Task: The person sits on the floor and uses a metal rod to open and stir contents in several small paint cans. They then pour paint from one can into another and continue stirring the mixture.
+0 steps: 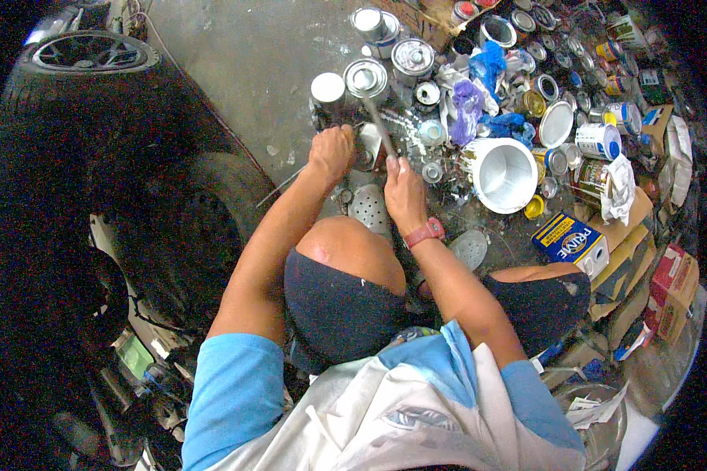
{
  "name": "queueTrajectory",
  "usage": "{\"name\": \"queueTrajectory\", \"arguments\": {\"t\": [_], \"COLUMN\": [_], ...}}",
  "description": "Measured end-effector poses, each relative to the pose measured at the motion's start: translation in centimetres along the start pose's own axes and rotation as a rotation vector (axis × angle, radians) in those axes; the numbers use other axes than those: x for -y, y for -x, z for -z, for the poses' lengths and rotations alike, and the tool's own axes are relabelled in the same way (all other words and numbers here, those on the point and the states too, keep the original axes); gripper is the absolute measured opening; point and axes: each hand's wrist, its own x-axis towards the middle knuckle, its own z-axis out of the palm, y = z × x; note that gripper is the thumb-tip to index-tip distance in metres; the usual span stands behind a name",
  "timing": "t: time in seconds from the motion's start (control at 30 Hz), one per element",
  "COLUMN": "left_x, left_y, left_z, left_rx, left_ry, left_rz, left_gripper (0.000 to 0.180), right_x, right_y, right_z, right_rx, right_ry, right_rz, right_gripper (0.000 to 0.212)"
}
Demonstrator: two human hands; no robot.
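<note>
My right hand [405, 196] is closed round the lower end of a narrow grey bar-like tool [381, 129], which slants up and left toward a silver-lidded paint can [365, 78]. Whether its tip touches that can I cannot tell. To the left, my left hand [333, 152] is a closed fist; what it grips is hidden. Between the hands stands a small can [368, 146], partly covered. Just beyond my left fist is a can with a white top [327, 87]. A thin rod [281, 187] shows beside my left forearm, its other end hidden.
Many paint cans crowd the right, with a large white-coated bucket [505, 176] and crumpled purple cloth [468, 111] among them. A blue box [571, 242] and flattened cardboard lie nearer. Tyres [86, 78] stand at left, a hose [204, 102] along the floor beside them.
</note>
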Motion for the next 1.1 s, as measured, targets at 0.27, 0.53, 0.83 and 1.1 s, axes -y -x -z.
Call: {"name": "queueTrajectory", "arguments": {"t": [0.27,0.53,0.83,1.1], "left_x": [2.1,4.6,6.1,6.7], "left_y": [-1.3,-4.5,-7.8,-8.7], "left_z": [-0.5,0.9,2.7,2.4], "left_rx": [0.039,0.272,0.571,0.593], "left_ry": [-0.149,-0.195,0.057,0.177], "left_rz": [-0.191,-0.523,-0.529,-0.375], "left_gripper": [0.021,0.022,0.028,0.031], "right_x": [0.0,-1.2,-0.7,-0.6], "right_y": [-4.1,-5.0,-4.4,-4.4], "right_z": [-2.8,-4.3,-3.4,-3.4], "right_rx": [-0.118,-0.101,-0.1,-0.104], "right_ry": [-0.027,-0.058,-0.036,-0.061], "right_rz": [0.0,-0.041,-0.037,-0.046], "right_gripper": [0.036,0.038,0.037,0.037]}}
